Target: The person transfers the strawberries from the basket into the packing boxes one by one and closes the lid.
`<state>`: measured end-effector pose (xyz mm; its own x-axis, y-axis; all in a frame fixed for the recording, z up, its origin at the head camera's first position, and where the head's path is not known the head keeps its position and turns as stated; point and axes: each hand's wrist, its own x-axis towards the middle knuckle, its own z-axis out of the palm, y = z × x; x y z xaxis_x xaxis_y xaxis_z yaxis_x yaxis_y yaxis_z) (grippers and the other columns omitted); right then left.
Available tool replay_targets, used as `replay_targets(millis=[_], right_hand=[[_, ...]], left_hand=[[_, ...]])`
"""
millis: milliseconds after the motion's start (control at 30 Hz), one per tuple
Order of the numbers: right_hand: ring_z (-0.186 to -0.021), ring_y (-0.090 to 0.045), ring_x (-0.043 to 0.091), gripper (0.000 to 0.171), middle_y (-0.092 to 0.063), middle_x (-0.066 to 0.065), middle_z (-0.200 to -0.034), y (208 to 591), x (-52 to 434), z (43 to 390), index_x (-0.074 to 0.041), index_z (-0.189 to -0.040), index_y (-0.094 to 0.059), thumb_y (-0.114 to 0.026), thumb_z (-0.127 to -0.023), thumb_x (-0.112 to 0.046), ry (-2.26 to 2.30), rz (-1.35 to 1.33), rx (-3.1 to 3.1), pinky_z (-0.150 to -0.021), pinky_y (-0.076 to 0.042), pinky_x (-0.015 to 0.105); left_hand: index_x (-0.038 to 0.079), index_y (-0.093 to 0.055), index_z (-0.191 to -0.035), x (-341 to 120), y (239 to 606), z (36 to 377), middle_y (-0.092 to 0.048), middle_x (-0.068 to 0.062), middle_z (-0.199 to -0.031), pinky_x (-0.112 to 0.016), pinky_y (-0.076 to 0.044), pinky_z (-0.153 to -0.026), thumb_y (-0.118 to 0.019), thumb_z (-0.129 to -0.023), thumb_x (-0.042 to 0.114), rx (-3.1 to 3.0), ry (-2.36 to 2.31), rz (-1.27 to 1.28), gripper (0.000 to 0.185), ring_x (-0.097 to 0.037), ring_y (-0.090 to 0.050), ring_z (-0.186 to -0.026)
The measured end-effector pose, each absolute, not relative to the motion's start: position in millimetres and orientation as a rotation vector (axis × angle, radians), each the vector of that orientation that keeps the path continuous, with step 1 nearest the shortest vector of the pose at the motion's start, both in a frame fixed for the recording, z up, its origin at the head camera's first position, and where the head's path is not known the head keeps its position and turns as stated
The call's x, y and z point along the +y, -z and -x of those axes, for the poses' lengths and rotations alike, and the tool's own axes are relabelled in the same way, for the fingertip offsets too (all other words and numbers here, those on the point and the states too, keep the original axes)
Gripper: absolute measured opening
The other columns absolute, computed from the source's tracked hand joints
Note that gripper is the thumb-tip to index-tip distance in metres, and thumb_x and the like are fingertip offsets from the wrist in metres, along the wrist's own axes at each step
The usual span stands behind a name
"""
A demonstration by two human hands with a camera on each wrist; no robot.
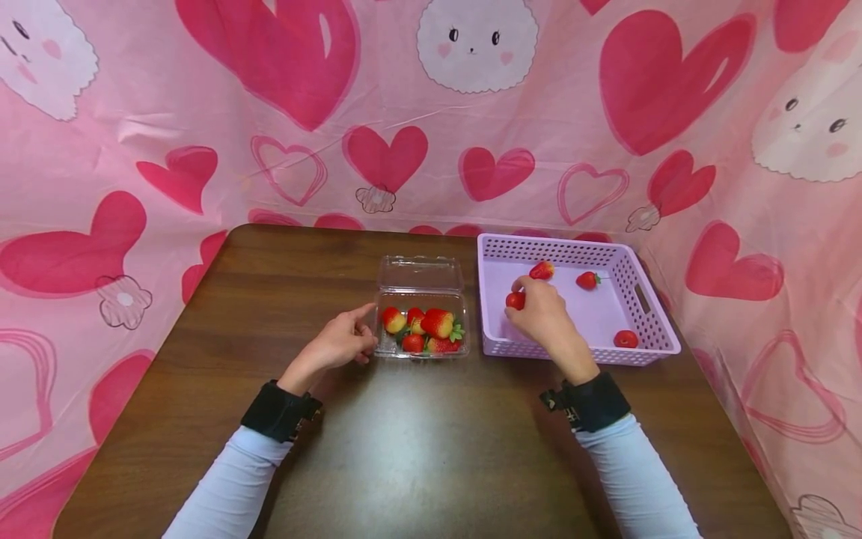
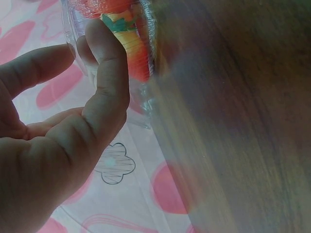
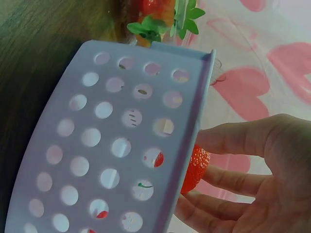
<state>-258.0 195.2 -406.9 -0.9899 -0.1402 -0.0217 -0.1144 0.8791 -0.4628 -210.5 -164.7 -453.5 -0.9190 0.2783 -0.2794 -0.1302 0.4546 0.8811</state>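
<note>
Red strawberry is pinched in the right hand over the lilac basket; the left hand (fingers lightly curled) steadies the clamshell. Loose grip could drop it outside the rim.

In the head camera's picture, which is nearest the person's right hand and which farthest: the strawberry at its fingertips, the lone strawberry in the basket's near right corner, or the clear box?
1. Fingertip strawberry, touching the right hand.
2. Corner strawberry, to its right.
3. Clear box, to its left; close call with 2.
</note>
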Motion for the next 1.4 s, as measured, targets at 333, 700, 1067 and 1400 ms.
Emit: replay_targets(millis=[333,700,1067,1400], right_hand=[[-0.098,-0.065,0.041,0.038,-0.069,0.025,-0.111,406,185,255,0.004,-0.122,-0.064,-0.077,-0.090,-0.012,0.753,0.247,2.999,-0.088,-0.057,0.058],[-0.104,-0.064,0.040,0.041,-0.068,0.024,-0.112,407,173,250,0.004,-0.123,-0.064,-0.078,-0.089,-0.013,0.772,0.324,3.012,-0.089,-0.056,0.060],[-0.097,-0.065,0.039,0.035,-0.069,0.023,-0.104,407,164,245,0.003,-0.117,-0.068,-0.079,-0.087,-0.012,0.787,0.449,3.118,-0.081,-0.051,0.061],[-0.101,-0.065,0.037,0.042,-0.069,0.022,-0.111,405,150,240,0.003,-0.123,-0.068,-0.082,-0.087,-0.014,0.844,0.497,3.057,-0.087,-0.050,0.059]], left_hand=[[0.000,-0.026,-0.165,-165,453,211,-0.061,-0.014,-0.086,-0.040,-0.062,-0.075,-0.062,-0.101,0.001,2.327,-1.456,-0.128,0.073,-0.027,-0.062,-0.070],[-0.001,-0.027,-0.165,-164,453,211,-0.061,-0.014,-0.086,-0.040,-0.062,-0.075,-0.062,-0.100,0.000,2.336,-1.452,-0.129,0.073,-0.027,-0.062,-0.070],[-0.003,-0.026,-0.164,-166,456,213,-0.060,-0.013,-0.086,-0.039,-0.062,-0.072,-0.063,-0.099,-0.001,2.342,-1.454,-0.144,0.074,-0.024,-0.062,-0.068],[-0.002,-0.027,-0.164,-166,456,214,-0.060,-0.013,-0.086,-0.037,-0.062,-0.072,-0.063,-0.100,-0.001,2.344,-1.446,-0.149,0.074,-0.025,-0.062,-0.069]])
